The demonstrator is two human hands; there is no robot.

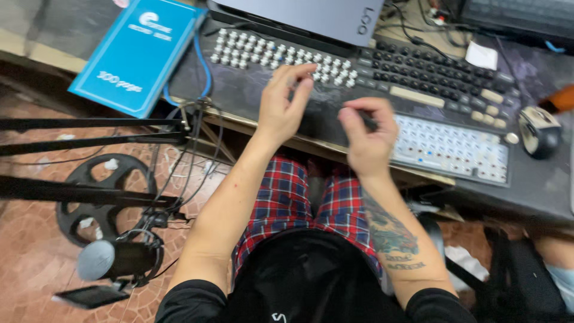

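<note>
Reaching: both hands are over the front strip of the dark tabletop (239, 96), between three keyboards.
Left hand: left hand (282, 107) lies palm down, its fingers (302, 78) apart and stretched up to the lower edge of the keyboard with bare switches (281, 55); fingertips touch or hang just over its bottom row, cannot tell which.
Right hand: right hand (371, 140) is curled, fingers together and pinched on a small dark tool (366, 121); the tool is blurred, its kind unclear.
Tool position: sticks out between thumb and forefinger, just left of the white keyboard (454, 149).
Black keyboard: black keyboard (430, 75) sits above the right hand, apart from it.
Around: grey laptop lid (311, 15) behind the keyboards; blue book (140, 54) at far left; mouse (538, 128) at far right.
Below: plaid shorts (281, 197); microphone (116, 258) on a boom arm, over tiled floor.
</note>
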